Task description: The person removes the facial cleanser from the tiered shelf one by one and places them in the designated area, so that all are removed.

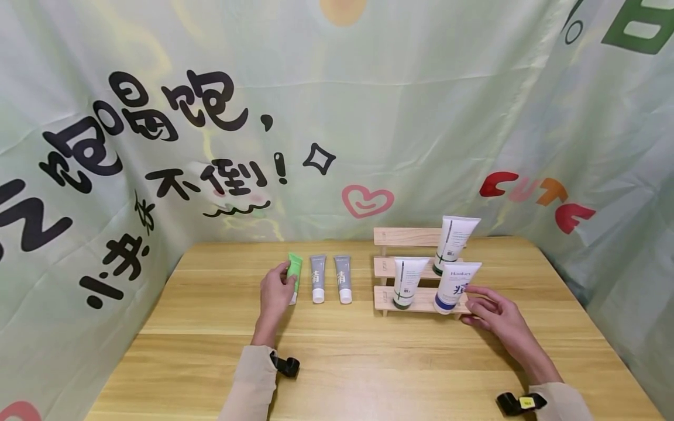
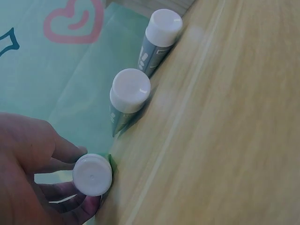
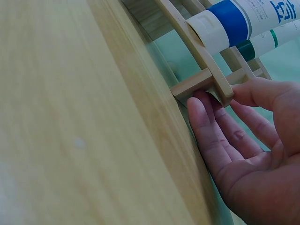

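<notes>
My left hand holds a green tube that lies on the table at the left of a row. Its white cap faces the left wrist camera, with the fingers curled about the tube's side. Two grey tubes with white caps, one nearer and one farther right, lie beside it. At the right, my right hand grips the end of the lowest step of a wooden tiered rack, fingers beneath the board. A white tube with a blue band stands on that step close to the fingers.
Another white tube with a dark green cap shares the lowest step. A similar white tube stands higher on the rack. A printed cloth curtain closes off the table's back and sides.
</notes>
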A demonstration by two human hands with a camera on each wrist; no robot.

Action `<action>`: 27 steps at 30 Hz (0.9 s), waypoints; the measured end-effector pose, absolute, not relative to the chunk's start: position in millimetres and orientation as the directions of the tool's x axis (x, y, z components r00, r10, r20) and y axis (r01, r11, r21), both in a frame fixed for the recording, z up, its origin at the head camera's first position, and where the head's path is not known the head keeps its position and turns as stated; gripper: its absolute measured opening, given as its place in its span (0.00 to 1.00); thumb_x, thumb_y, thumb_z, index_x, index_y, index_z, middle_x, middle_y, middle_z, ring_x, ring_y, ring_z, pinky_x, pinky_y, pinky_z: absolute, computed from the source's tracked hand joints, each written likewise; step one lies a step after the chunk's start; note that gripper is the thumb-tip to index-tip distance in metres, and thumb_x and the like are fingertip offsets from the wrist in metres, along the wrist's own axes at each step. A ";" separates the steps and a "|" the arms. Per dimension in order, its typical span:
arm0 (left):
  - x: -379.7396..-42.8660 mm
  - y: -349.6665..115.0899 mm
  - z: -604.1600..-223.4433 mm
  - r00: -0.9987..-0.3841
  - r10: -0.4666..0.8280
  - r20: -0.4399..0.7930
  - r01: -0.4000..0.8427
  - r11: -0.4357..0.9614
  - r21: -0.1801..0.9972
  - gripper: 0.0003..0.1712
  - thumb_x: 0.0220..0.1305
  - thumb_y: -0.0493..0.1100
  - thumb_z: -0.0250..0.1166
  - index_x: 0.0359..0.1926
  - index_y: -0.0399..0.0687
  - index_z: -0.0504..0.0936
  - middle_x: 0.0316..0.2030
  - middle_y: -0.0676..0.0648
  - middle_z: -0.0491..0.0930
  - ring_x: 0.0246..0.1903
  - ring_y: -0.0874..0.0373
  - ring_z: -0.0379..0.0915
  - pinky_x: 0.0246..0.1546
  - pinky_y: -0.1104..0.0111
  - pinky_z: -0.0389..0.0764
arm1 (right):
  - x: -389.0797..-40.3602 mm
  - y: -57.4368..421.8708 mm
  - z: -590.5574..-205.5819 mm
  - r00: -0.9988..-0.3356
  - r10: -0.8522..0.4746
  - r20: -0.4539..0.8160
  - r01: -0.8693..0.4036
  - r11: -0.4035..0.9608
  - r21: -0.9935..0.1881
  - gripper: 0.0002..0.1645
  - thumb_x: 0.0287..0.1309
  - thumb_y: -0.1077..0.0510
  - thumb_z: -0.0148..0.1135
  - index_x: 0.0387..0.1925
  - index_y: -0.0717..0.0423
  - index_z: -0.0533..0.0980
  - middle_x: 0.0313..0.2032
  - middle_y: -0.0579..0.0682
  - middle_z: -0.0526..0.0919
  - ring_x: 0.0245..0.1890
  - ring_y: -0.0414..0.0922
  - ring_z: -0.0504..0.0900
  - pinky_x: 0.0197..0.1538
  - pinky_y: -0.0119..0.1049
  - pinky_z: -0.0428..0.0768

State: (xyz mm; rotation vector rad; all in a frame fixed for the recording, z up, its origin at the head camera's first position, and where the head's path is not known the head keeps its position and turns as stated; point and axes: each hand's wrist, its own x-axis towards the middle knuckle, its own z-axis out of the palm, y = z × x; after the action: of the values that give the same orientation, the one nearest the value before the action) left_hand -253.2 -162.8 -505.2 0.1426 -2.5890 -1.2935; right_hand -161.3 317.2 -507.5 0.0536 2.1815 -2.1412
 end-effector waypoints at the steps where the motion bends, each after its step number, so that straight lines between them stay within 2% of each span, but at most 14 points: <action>1: -253.3 -163.3 -505.0 -0.967 -0.194 0.167 0.016 0.604 0.797 0.23 0.69 0.34 0.65 0.63 0.34 0.79 0.46 0.35 0.81 0.43 0.45 0.78 0.42 0.55 0.82 | -161.3 317.3 -507.7 -0.996 -0.037 -0.079 0.079 0.015 -0.997 0.18 0.72 0.58 0.62 0.61 0.51 0.75 0.46 0.46 0.85 0.43 0.45 0.88 0.48 0.41 0.86; 14: -253.5 -167.5 -502.7 -0.973 -0.178 0.150 0.009 0.615 0.788 0.21 0.72 0.34 0.61 0.63 0.27 0.77 0.49 0.32 0.81 0.46 0.44 0.78 0.46 0.54 0.81 | -161.2 317.5 -508.5 -0.997 -0.041 -0.066 0.066 -0.001 -0.998 0.16 0.72 0.59 0.62 0.59 0.49 0.76 0.46 0.47 0.86 0.43 0.44 0.88 0.47 0.41 0.86; 27: -251.1 -170.6 -495.8 -0.979 -0.167 0.121 0.005 0.568 0.823 0.24 0.71 0.35 0.63 0.65 0.31 0.76 0.54 0.30 0.77 0.52 0.38 0.75 0.52 0.48 0.79 | -161.0 317.2 -506.8 -0.996 -0.036 -0.079 0.079 0.011 -0.997 0.17 0.72 0.58 0.62 0.60 0.49 0.75 0.46 0.48 0.85 0.42 0.44 0.88 0.47 0.40 0.86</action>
State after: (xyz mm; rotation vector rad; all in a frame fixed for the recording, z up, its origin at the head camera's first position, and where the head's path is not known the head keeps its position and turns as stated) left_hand -251.1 -170.6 -495.8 0.1358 -2.6139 -1.3726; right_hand -161.0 317.2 -506.8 0.0458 2.1738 -2.1524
